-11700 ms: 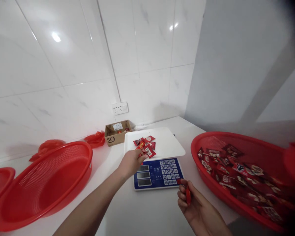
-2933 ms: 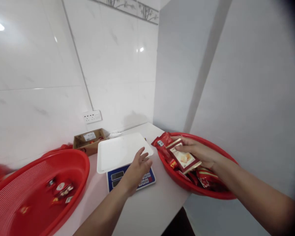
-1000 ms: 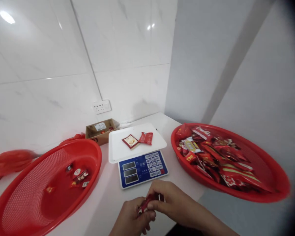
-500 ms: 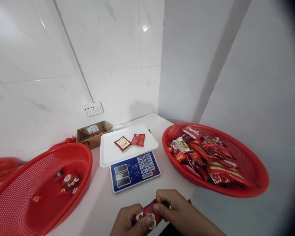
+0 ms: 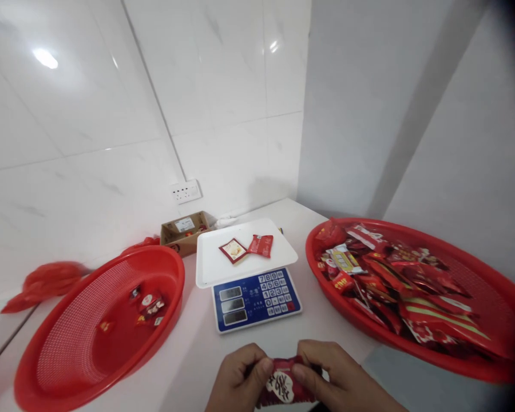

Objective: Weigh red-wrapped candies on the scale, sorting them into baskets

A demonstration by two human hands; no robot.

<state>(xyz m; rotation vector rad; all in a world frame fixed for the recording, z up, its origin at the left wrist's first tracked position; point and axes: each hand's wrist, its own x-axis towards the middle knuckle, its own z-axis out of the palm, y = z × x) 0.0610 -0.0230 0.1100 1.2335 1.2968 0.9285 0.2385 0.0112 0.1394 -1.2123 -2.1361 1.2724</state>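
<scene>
A dark red snack packet (image 5: 283, 386) with a pale printed patch is stretched between my two hands near the bottom edge. My left hand (image 5: 242, 375) pinches its left side, thumb on the front. On its other side my right hand (image 5: 328, 372) grips the packet, also with the thumb in front. Just beyond them stands a blue and white digital scale (image 5: 253, 317) with a white tray (image 5: 210, 266). Two small packets lie on that tray: a square one with a cream label (image 5: 233, 250) and a plain red one (image 5: 261, 246).
At right, a red plastic basket (image 5: 317, 274) holds a heap of red snack packets. Another red basket (image 5: 68, 332) at left has several small packets inside. Behind the scale sit a cardboard box (image 5: 186, 243) and a wall socket (image 5: 185, 191). A red plastic bag (image 5: 51, 280) lies far left.
The view has turned left, so everything sits further right in the picture. My hands now hold the packet more level, its printed face turned toward me, where before it was tilted.
</scene>
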